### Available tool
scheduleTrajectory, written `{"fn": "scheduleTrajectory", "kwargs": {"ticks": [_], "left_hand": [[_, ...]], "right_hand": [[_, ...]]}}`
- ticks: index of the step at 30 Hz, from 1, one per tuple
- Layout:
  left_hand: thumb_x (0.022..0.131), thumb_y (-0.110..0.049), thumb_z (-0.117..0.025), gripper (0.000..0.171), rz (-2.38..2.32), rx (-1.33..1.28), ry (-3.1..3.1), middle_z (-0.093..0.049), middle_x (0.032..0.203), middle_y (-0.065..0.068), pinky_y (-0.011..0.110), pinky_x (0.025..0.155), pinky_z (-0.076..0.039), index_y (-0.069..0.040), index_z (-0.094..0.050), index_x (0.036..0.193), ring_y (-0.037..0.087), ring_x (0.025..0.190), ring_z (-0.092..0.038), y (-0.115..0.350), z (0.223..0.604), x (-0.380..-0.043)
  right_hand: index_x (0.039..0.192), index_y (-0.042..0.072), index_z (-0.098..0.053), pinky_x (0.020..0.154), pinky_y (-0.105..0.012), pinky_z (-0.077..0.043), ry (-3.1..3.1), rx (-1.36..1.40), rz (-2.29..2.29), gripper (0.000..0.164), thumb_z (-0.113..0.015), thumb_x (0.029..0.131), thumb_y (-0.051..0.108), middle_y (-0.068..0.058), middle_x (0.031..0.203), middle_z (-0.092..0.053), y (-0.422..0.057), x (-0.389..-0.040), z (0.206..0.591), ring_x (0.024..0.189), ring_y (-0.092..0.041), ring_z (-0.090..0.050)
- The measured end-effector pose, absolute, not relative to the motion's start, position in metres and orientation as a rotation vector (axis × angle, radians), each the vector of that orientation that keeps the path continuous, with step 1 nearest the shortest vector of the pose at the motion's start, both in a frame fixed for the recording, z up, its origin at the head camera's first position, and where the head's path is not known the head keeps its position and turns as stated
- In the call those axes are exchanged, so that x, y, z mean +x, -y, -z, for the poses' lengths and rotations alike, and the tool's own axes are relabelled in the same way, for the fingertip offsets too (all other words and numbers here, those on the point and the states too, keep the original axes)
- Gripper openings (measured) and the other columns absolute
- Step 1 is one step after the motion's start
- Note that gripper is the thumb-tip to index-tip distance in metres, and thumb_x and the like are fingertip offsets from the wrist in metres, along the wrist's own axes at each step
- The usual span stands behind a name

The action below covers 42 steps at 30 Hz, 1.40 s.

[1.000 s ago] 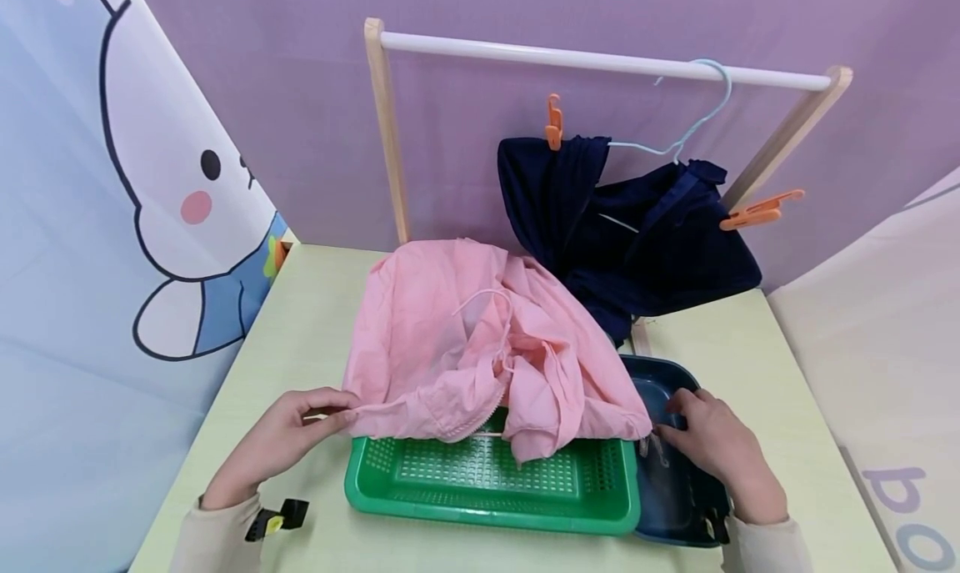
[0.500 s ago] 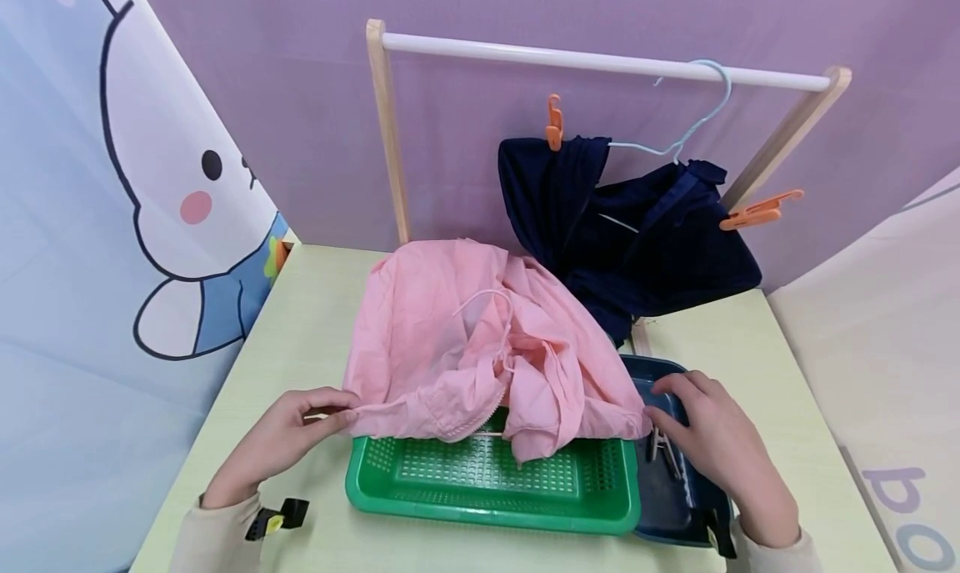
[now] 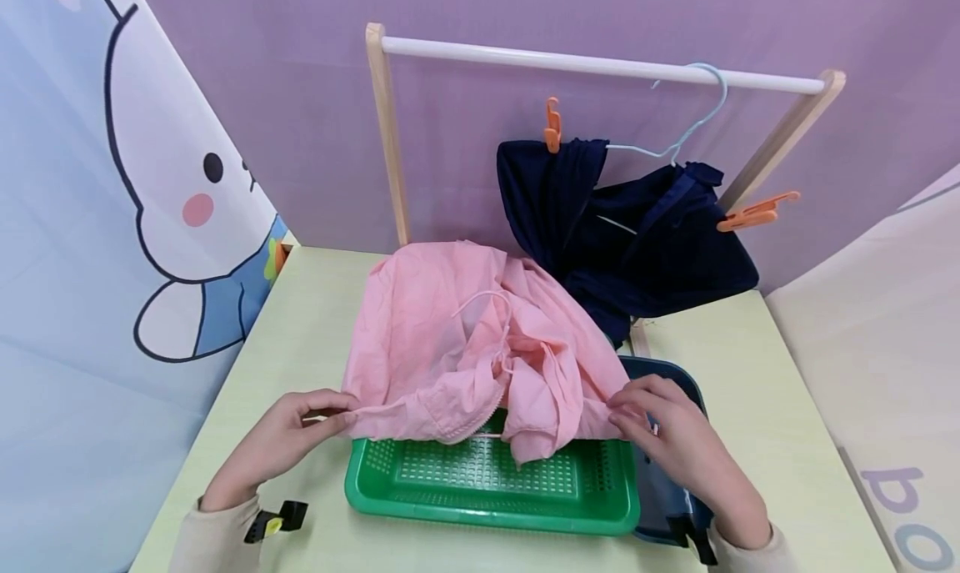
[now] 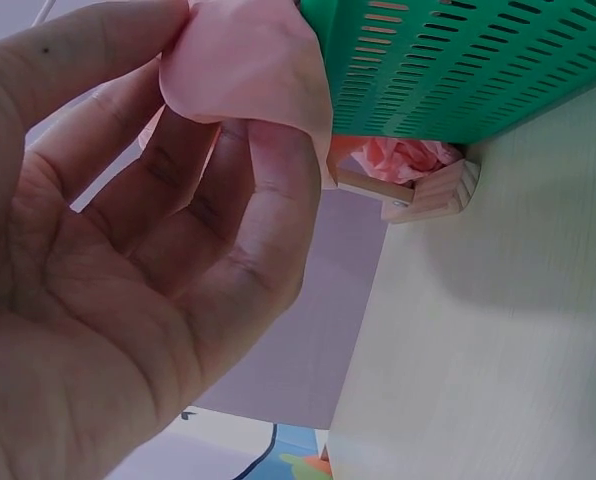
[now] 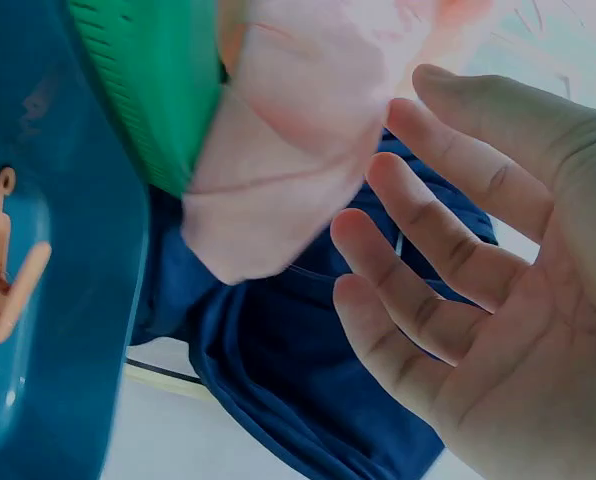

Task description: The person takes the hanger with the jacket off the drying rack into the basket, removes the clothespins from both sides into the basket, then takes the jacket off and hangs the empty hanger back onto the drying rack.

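Observation:
A pink zip jacket [image 3: 450, 323] lies over the back of a green basket [image 3: 487, 519], a pink hanger [image 3: 504, 314] showing at its neck. My left hand [image 3: 296, 427] pinches the jacket's left corner between thumb and fingers, as the left wrist view also shows. At the jacket's right end is my right hand [image 3: 678, 439], its fingertips right at the cloth in the head view. The right wrist view shows those fingers [image 5: 428, 240] spread and loosely bent, with nothing between them. Below this hand stands a dark blue tray [image 3: 663, 373] holding a clothes peg [image 5: 8, 270].
Behind the basket stands a rack with a white bar [image 3: 525, 54] and wooden posts [image 3: 388, 139]. From it hangs a navy garment [image 3: 645, 248] on a light blue hanger [image 3: 705, 123], with orange pegs [image 3: 552, 127] at both sides. A cartoon sheet [image 3: 172, 206] borders the left.
My right hand has moved up and left from over the blue tray to the jacket's right end. The left hand keeps its pinch and stays in place.

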<state>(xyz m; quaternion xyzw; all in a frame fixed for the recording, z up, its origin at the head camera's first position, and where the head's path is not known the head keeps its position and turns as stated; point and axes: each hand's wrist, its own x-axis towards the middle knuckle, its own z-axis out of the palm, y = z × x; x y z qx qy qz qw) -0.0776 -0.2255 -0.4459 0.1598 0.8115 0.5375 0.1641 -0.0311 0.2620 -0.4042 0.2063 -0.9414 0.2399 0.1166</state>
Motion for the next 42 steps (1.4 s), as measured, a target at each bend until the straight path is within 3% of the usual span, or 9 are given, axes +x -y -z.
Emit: {"fn": "scheduleTrajectory", "kwargs": {"ticks": [4,13,28,32,38,42], "left_hand": [[0.098,-0.015,-0.067,0.015,-1.525,0.454,-2.327,-0.07,0.112,0.004,0.029,0.082,-0.057,-0.011,-0.075,0.11,0.013,0.1,-0.064,0.226,0.448,-0.077],[0.097,-0.016,-0.069,0.013,-1.494,0.445,-2.382,-0.071,0.109,0.0,0.029,0.076,-0.057,-0.016,-0.076,0.108,0.014,0.095,-0.065,0.226,0.449,-0.076],[0.093,-0.012,-0.073,0.013,-1.428,0.543,-2.557,-0.072,0.1,-0.006,0.027,0.066,-0.056,-0.016,-0.077,0.105,0.011,0.08,-0.064,0.22,0.444,-0.073],[0.091,-0.01,-0.075,0.015,-1.332,0.608,-2.661,-0.071,0.096,-0.012,0.027,0.072,-0.058,-0.019,-0.078,0.103,0.007,0.084,-0.065,0.211,0.435,-0.074],[0.091,-0.007,-0.075,0.015,-1.201,0.724,-2.763,-0.07,0.092,-0.009,0.025,0.067,-0.056,-0.017,-0.078,0.101,0.004,0.078,-0.061,0.191,0.419,-0.077],[0.091,-0.007,-0.075,0.014,-1.098,0.755,-2.786,-0.07,0.093,-0.011,0.026,0.069,-0.056,-0.018,-0.078,0.1,0.003,0.079,-0.061,0.179,0.411,-0.081]], "right_hand": [[0.093,0.019,-0.077,0.073,-0.029,-0.052,2.743,0.619,-0.707,0.022,-0.085,0.079,0.005,0.007,0.101,-0.064,-0.259,-0.033,0.41,0.093,-0.011,-0.054],[0.089,0.015,-0.076,0.075,-0.021,-0.04,2.657,0.669,-0.704,0.022,-0.086,0.075,0.002,0.006,0.097,-0.065,-0.257,-0.038,0.419,0.089,-0.013,-0.051],[0.091,0.013,-0.063,0.086,-0.044,-0.04,2.738,0.741,-0.587,0.018,-0.077,0.084,0.003,0.001,0.101,-0.06,-0.256,-0.039,0.43,0.099,-0.023,-0.049],[0.093,0.011,-0.062,0.087,-0.047,-0.04,2.729,0.753,-0.561,0.017,-0.075,0.085,0.003,-0.001,0.102,-0.059,-0.256,-0.038,0.43,0.1,-0.025,-0.049],[0.093,0.01,-0.062,0.088,-0.048,-0.04,2.706,0.767,-0.552,0.017,-0.074,0.085,0.002,-0.002,0.102,-0.058,-0.257,-0.039,0.43,0.101,-0.027,-0.049],[0.093,0.009,-0.061,0.089,-0.049,-0.04,2.693,0.778,-0.554,0.009,-0.07,0.091,0.007,-0.003,0.102,-0.058,-0.258,-0.04,0.431,0.102,-0.029,-0.049]]}}
